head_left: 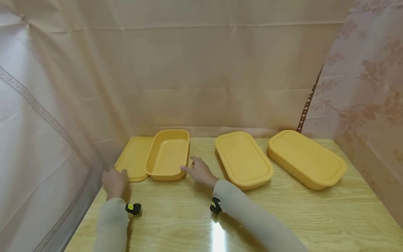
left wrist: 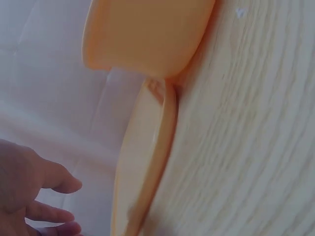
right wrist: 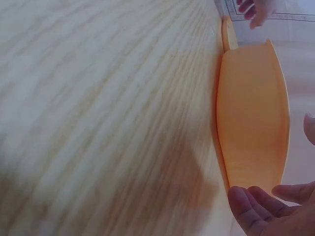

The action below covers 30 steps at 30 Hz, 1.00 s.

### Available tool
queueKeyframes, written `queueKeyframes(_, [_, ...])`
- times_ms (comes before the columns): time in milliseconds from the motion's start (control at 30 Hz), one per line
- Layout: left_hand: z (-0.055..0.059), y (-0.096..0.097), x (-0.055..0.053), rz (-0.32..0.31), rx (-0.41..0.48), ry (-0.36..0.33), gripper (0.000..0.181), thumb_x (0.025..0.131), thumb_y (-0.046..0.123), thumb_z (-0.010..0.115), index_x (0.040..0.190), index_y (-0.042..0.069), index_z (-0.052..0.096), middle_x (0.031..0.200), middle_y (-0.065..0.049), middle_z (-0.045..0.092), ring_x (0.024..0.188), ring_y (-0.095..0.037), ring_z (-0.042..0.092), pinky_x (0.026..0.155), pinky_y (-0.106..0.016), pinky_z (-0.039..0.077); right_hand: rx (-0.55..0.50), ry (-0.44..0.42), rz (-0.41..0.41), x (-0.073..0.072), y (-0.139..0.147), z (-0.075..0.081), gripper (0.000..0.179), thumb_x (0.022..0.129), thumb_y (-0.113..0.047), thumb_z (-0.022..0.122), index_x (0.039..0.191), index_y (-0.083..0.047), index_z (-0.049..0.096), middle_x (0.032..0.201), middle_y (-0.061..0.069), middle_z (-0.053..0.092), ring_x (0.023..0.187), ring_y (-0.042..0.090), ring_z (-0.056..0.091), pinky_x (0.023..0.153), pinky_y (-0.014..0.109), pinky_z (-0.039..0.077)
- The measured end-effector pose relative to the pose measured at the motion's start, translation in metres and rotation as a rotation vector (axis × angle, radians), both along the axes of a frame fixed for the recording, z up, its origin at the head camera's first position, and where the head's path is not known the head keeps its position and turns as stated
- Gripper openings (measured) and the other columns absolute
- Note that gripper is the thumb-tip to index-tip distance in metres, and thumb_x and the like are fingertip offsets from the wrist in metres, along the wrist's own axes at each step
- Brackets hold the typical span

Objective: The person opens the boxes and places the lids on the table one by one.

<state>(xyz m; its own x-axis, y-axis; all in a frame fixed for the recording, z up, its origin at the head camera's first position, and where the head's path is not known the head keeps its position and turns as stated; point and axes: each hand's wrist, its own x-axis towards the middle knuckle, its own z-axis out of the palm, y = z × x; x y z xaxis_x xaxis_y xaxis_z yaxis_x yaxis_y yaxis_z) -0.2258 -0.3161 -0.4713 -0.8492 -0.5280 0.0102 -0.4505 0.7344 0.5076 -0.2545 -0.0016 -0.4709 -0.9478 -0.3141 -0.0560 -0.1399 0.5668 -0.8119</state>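
Observation:
An uncovered yellow plastic box [head_left: 167, 157] stands on the left half of the table. Beside it lies a flat yellow lid [head_left: 133, 159], partly behind the box's left side in the head view. My left hand [head_left: 114, 182] hovers at the lid's near left corner; in the left wrist view its loosely bent fingers [left wrist: 61, 179] hold nothing. At the box's near right corner is my right hand [head_left: 201, 172], thumb and fingers spread. The right wrist view shows its fingertips [right wrist: 239, 196] right at the box's end wall, with no grip round it.
Two more yellow boxes, a middle one [head_left: 244, 159] and a right one [head_left: 306, 157], sit to the right with lids on. All stand on a wood-grain table [head_left: 170, 220]. A beige cloth [head_left: 201, 77] hangs behind, with patterned cloth [head_left: 371, 87] at the right.

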Motion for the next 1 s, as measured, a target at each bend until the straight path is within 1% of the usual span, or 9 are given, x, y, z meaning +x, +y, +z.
queueKeyframes(100, [0.006,0.008,-0.002,-0.022,-0.024,0.053,0.057,0.096,0.022,0.043,0.135,-0.018,0.038,0.128,-0.043,0.039,0.119,-0.056,0.036,0.099,-0.064,0.037,0.017,0.019,-0.002,-0.003,0.004,0.0,0.077,0.094,-0.051,0.058,0.149,-0.002,0.034,0.135,0.024,0.051,0.121,0.037,0.054,0.099,0.05,0.047])
queueKeyframes(200, [0.013,0.017,-0.003,-0.031,-0.029,0.103,0.055,0.096,0.023,0.044,0.136,-0.014,0.04,0.129,-0.042,0.04,0.119,-0.055,0.035,0.1,-0.062,0.034,0.034,0.037,0.001,-0.004,0.007,0.001,0.077,0.093,-0.051,0.059,0.148,-0.002,0.036,0.136,0.024,0.049,0.12,0.037,0.055,0.099,0.05,0.048])
queueKeyframes(333, [0.022,0.027,-0.005,-0.05,-0.014,0.176,0.052,0.095,0.024,0.048,0.135,-0.011,0.045,0.132,-0.04,0.041,0.122,-0.054,0.035,0.102,-0.062,0.033,0.064,0.08,0.002,-0.007,0.01,0.006,0.074,0.093,-0.05,0.06,0.146,-0.002,0.039,0.138,0.025,0.047,0.121,0.038,0.053,0.101,0.051,0.046])
queueKeyframes(400, [0.026,0.032,-0.006,-0.062,0.013,0.208,0.051,0.095,0.023,0.049,0.135,-0.009,0.047,0.133,-0.039,0.041,0.124,-0.054,0.035,0.102,-0.063,0.034,0.076,0.107,0.004,-0.008,0.012,0.01,0.072,0.093,-0.048,0.06,0.145,-0.002,0.041,0.14,0.025,0.047,0.124,0.038,0.051,0.103,0.051,0.044])
queueKeyframes(567, [0.036,0.047,-0.01,-0.106,0.087,0.245,0.051,0.097,0.025,0.051,0.137,-0.005,0.047,0.139,-0.035,0.04,0.129,-0.052,0.034,0.105,-0.063,0.034,0.103,0.16,0.015,-0.011,0.017,0.022,0.07,0.093,-0.046,0.061,0.144,-0.001,0.044,0.143,0.023,0.046,0.131,0.038,0.047,0.11,0.05,0.039])
queueKeyframes(700, [0.042,0.059,-0.014,-0.148,0.116,0.271,0.051,0.097,0.026,0.052,0.137,-0.004,0.048,0.14,-0.032,0.042,0.13,-0.049,0.036,0.107,-0.061,0.034,0.136,0.187,0.021,-0.012,0.022,0.031,0.068,0.094,-0.046,0.06,0.143,-0.002,0.044,0.145,0.023,0.046,0.134,0.038,0.044,0.112,0.05,0.037])
queueKeyframes(900, [0.046,0.074,-0.015,-0.206,0.126,0.302,0.051,0.098,0.028,0.051,0.137,-0.004,0.048,0.138,-0.029,0.046,0.129,-0.047,0.04,0.108,-0.059,0.034,0.152,0.238,0.037,-0.012,0.03,0.038,0.067,0.095,-0.045,0.06,0.143,-0.002,0.044,0.14,0.023,0.047,0.128,0.038,0.048,0.107,0.05,0.042])
queueKeyframes(1000, [0.046,0.08,-0.016,-0.224,0.12,0.31,0.051,0.098,0.03,0.051,0.137,-0.003,0.049,0.137,-0.028,0.047,0.125,-0.046,0.043,0.104,-0.058,0.037,0.155,0.259,0.04,-0.01,0.035,0.041,0.067,0.094,-0.045,0.06,0.142,-0.001,0.045,0.137,0.023,0.049,0.124,0.037,0.051,0.105,0.049,0.044])
